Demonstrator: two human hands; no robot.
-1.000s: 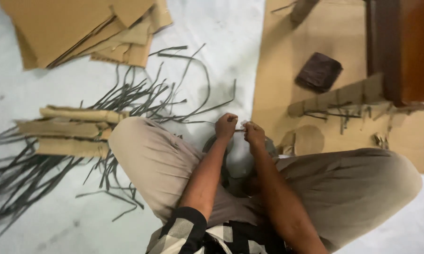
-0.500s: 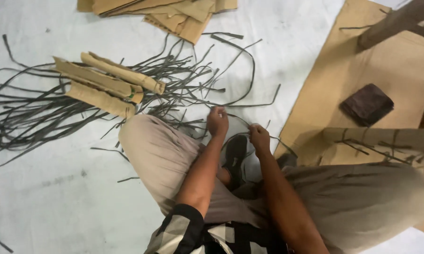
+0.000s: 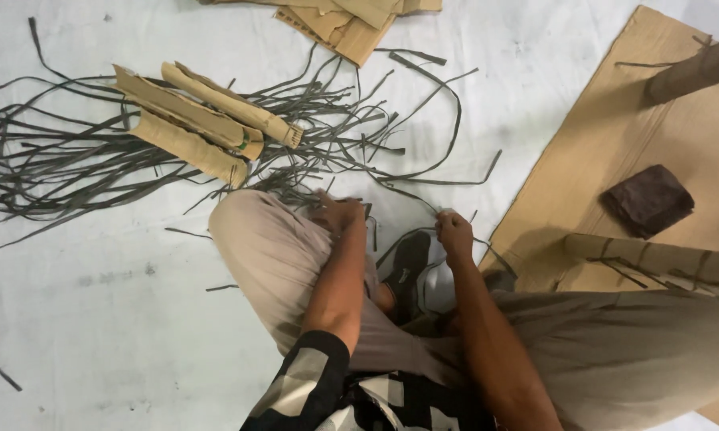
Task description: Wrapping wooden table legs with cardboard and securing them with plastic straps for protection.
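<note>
- Sitting cross-legged on the pale floor (image 3: 120, 319), the person keeps the work low and close in the head view, both forearms reaching out over the knees.
- Right hand (image 3: 454, 233) is closed in a pinch on a thin dark strip (image 3: 411, 195); this strip runs from the fingers up and left across the floor, so the grip seems meant to hold one end taut.
- Left hand (image 3: 339, 212) is curled down at the near edge of the loose dark strips (image 3: 80, 172), just past the left knee; it touches them, but whether the fingers are closed on one I cannot tell, since the hand is blurred.
- A dark shoe (image 3: 405, 263) sits between the forearms, beneath the held strip.
- The loose strips fan out leftwards in a tangle, within easy reach of the left hand.
- Three rolled cardboard tubes (image 3: 196, 128) lie across that tangle, touching one another and seemingly pinning it.
- Folded cardboard pieces (image 3: 351, 24) are stacked at the top edge, well apart from the hands.
- A flat cardboard sheet (image 3: 615, 136) lies to the right, serving as a mat; a dark folded cloth (image 3: 648, 199) rests on it, and another cardboard piece (image 3: 655, 259) with strips over it lies near the right knee.
- No bin, box or other open container shows; everything lies loose on the floor or the sheet.
</note>
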